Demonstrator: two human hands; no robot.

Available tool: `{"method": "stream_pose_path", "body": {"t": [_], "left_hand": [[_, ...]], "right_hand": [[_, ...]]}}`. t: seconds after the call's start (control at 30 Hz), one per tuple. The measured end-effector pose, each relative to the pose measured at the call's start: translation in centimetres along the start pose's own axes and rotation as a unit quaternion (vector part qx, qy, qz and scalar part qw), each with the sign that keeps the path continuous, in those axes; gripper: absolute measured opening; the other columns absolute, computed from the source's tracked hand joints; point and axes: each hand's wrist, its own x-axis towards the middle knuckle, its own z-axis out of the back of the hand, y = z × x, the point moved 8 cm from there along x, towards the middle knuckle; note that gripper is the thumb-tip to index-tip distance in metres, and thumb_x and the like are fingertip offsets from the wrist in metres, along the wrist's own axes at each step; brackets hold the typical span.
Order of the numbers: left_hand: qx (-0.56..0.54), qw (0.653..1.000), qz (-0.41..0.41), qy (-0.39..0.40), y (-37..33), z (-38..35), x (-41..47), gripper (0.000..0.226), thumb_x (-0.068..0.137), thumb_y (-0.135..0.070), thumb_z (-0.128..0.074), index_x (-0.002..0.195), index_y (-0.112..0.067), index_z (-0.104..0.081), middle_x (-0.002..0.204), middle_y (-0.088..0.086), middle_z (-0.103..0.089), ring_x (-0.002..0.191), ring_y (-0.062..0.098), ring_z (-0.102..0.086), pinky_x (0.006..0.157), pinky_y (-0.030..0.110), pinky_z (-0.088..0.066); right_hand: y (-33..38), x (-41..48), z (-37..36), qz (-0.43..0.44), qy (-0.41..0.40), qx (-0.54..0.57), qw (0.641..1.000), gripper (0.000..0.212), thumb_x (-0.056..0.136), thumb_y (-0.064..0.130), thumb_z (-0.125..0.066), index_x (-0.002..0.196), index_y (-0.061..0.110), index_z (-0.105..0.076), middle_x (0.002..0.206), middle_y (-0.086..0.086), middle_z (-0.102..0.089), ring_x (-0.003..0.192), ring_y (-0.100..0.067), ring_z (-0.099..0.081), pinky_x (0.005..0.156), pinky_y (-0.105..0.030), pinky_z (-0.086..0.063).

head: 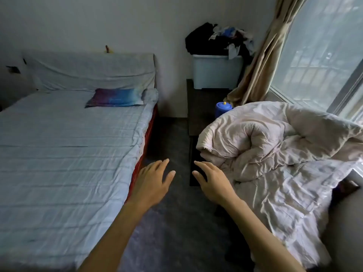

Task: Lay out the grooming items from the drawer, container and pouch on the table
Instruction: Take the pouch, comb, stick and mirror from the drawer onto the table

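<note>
1. Head view, hands. Left hand and right hand are stretched forward side by side, palms down, above the floor. The fingers of both are straight and spread, and neither holds anything.
2. Head view, task items. No grooming item, pouch or open drawer can be made out, and nothing is laid out anywhere.
3. Head view, likely work area. A dark surface stands against the far wall between the bed and the window. Below its near edge is a dark front panel, just ahead of the right hand. It may be a drawer front, but this cannot be confirmed.
4. Head view, on the surface. A pale plastic bin, possibly the task's container, is at the back with a clothes pile heaped on it. A blue bottle with a yellow cap stands nearer, partly hidden by a crumpled duvet.
5. Head view, other. There is a pillow at the head of the bed and a beige curtain beside the window.
6. Progress, judged. The task appears to be at its very start, with nothing taken out. Opening the drawer, emptying the container, finding the pouch and setting out all the items remain to be done.
</note>
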Motion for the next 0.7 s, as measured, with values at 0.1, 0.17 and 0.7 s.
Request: {"method": "stream_pose_path", "body": {"t": [0.1, 0.17, 0.7], "left_hand": [[-0.02, 1.0, -0.02, -0.004, 2.7, 0.9, 3.0, 0.057, 0.094, -0.053, -0.032, 0.145, -0.027, -0.028, 0.15, 0.001, -0.034, 0.138, 0.018, -0.031, 0.111, 0.035, -0.026], [-0.029, 0.999, -0.033, 0.003, 4.3, 1.9, 5.2, 0.057, 0.094, -0.052, -0.033, 0.145, -0.026, -0.029, 0.15, 0.002, -0.035, 0.137, 0.018, -0.032, 0.113, 0.036, -0.028], [-0.055, 0.997, -0.056, 0.027, 14.3, 3.7, 19.5, 0.053, 0.096, -0.047, -0.036, 0.143, -0.021, -0.035, 0.147, 0.004, -0.038, 0.135, 0.021, -0.035, 0.11, 0.036, -0.028]], "right_hand": [[2.1, 3.4, -1.4, -0.011, -0.008, 0.008, 1.0, 0.05, 0.098, 0.047, -0.043, 0.143, 0.025, -0.043, 0.143, 0.002, -0.047, 0.13, -0.018, -0.045, 0.105, -0.033, -0.04], [3.6, 6.2, -2.1, -0.015, -0.007, -0.005, 1.0, 0.05, 0.098, 0.048, -0.043, 0.143, 0.025, -0.043, 0.143, 0.002, -0.048, 0.13, -0.017, -0.045, 0.105, -0.033, -0.04], [4.9, 21.4, -7.9, -0.055, 0.005, -0.034, 0.998, 0.046, 0.098, 0.045, -0.044, 0.138, 0.022, -0.05, 0.138, 0.002, -0.052, 0.128, -0.015, -0.047, 0.106, -0.035, -0.04]]}}
